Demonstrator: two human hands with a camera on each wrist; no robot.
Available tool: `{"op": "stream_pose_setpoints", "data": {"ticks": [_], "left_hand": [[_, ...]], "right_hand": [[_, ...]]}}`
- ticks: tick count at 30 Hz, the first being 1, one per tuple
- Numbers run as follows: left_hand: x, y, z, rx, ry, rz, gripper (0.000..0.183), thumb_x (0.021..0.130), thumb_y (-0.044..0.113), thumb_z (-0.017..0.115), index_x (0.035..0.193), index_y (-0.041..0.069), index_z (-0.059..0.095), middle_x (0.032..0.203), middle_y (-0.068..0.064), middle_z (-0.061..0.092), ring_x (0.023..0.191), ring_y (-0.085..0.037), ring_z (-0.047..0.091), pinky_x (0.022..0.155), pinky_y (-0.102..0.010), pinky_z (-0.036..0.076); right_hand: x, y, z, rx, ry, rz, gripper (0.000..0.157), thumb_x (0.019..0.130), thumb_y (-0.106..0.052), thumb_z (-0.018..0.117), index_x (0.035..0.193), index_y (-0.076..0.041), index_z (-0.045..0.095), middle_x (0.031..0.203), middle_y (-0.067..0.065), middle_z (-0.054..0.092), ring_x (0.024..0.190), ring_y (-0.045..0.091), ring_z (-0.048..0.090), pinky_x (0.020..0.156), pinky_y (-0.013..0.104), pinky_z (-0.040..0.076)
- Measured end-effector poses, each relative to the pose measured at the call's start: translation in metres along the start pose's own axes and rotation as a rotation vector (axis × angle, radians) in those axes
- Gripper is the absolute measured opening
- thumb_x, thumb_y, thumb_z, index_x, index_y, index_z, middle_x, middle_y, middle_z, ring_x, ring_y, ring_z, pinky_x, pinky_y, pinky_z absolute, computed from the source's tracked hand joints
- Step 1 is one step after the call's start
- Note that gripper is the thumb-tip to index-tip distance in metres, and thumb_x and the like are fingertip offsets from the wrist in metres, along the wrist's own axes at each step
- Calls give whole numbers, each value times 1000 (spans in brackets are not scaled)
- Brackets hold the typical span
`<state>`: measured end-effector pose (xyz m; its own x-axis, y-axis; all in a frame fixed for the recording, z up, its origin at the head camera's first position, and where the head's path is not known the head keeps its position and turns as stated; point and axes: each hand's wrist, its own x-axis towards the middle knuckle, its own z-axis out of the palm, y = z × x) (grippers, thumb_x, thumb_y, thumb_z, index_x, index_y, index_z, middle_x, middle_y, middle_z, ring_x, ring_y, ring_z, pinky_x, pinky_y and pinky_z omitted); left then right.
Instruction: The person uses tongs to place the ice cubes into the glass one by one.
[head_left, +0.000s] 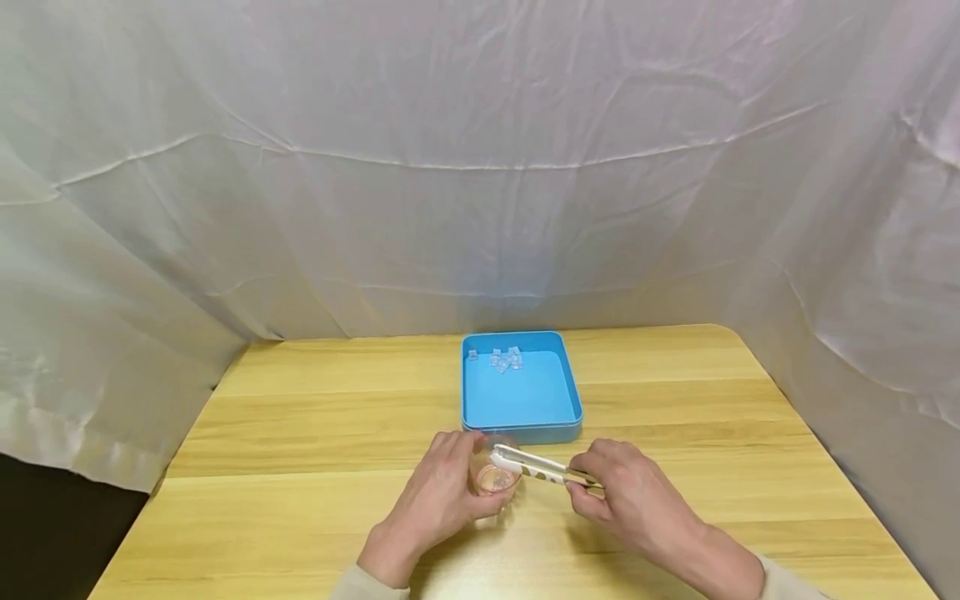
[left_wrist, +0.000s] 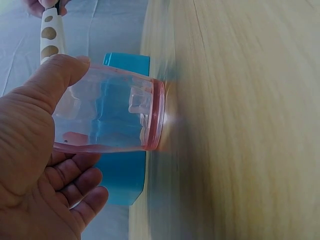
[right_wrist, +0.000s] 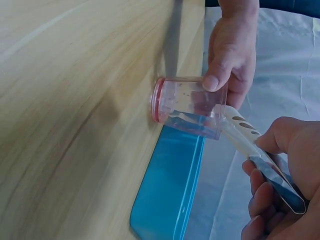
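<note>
My left hand (head_left: 435, 493) grips a clear, pink-tinted plastic cup (left_wrist: 117, 112) round its side, thumb on one side near the rim. The cup stands upright on the table, and a few clear cubes (left_wrist: 138, 102) lie at its bottom. With my right hand (head_left: 628, 493) I hold a pair of tongs (right_wrist: 239, 138), white with brown spots at the tips and metal toward the handle. The tong tips reach in at the cup's mouth; whether they pinch a cube I cannot tell.
Just behind the cup sits a square blue tray (head_left: 525, 427) with several clear cubes (head_left: 506, 361) near its back left. Both rest on a wood-grain table (head_left: 315, 442). Pale grey cloth (head_left: 480, 208) hangs behind the table and along its sides.
</note>
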<state>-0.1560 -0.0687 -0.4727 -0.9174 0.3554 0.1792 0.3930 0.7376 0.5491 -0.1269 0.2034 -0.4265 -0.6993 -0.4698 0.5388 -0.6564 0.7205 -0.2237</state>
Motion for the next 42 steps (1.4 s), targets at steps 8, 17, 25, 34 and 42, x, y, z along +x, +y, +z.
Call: {"op": "stream_pose_setpoints", "data": {"ticks": [8, 17, 25, 34, 42], "left_hand": [[0, 1, 0, -3, -2, -10, 68, 80, 47, 90, 131, 12, 62, 120, -2, 68, 116, -18, 57, 97, -39, 55], [-1, 1, 1, -5, 1, -15, 70, 79, 47, 91, 132, 11, 62, 120, -2, 68, 114, -17, 56, 95, -37, 55], [-1, 1, 1, -2, -3, -21, 71, 79, 48, 91, 132, 11, 61, 123, -2, 68, 117, -17, 57, 98, -38, 56], [-1, 1, 1, 1, 1, -9, 72, 79, 47, 91, 133, 10, 61, 125, -2, 69, 118, -17, 57, 98, -37, 55], [-1, 1, 1, 3, 0, -15, 71, 80, 48, 90, 133, 11, 61, 125, -2, 69, 119, -18, 57, 99, -39, 56]], "right_hand": [[0, 2, 2, 5, 14, -17, 15, 78, -13, 85, 88, -17, 74, 78, -16, 56, 71, -4, 42, 59, 17, 42], [-2, 3, 2, 7, 11, -9, 15, 78, -13, 84, 88, -17, 74, 77, -16, 54, 71, -4, 41, 59, 17, 41], [-2, 2, 2, 4, -1, 7, 15, 79, -14, 85, 88, -17, 74, 77, -16, 54, 71, -4, 41, 59, 17, 42], [-3, 2, 2, 6, 0, 11, 15, 80, -14, 85, 90, -17, 74, 78, -17, 54, 72, -4, 41, 59, 17, 41], [-4, 1, 3, 7, 18, 4, 17, 78, -14, 86, 89, -17, 74, 78, -16, 55, 73, -4, 43, 59, 17, 43]]}}
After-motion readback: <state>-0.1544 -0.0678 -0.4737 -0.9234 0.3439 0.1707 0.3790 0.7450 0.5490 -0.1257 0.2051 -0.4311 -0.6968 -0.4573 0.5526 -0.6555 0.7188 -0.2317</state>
